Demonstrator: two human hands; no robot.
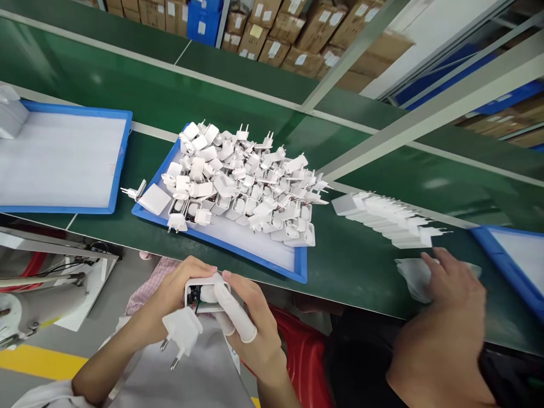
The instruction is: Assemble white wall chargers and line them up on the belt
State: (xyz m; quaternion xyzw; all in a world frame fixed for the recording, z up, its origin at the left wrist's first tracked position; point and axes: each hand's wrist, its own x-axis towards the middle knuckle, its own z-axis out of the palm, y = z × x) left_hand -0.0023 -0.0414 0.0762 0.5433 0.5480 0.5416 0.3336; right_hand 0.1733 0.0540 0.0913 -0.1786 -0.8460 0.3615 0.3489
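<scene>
Close to my body, I hold a white plug-in charger housing [209,307] between both hands, its open end showing a circuit board and dark parts. A plug cap [183,330] with two metal pins hangs below the opening; a dark wire shows behind it. My left hand [172,297] closes around the housing's left side. At the opening is my right hand [260,320], white covers on some fingers, pressed against the housing. Just beyond, a heap of similar chargers [238,175], many with caps loose, fills most of a blue-rimmed tray [301,266].
To the right, a co-worker's hand [457,289] rests over a clear plastic piece [413,279], near a row of white chargers [382,221]. Another blue-rimmed tray [122,164] lies left. A metal post [425,107] slants across the green bench [361,272]. Machinery [46,300] stands lower left.
</scene>
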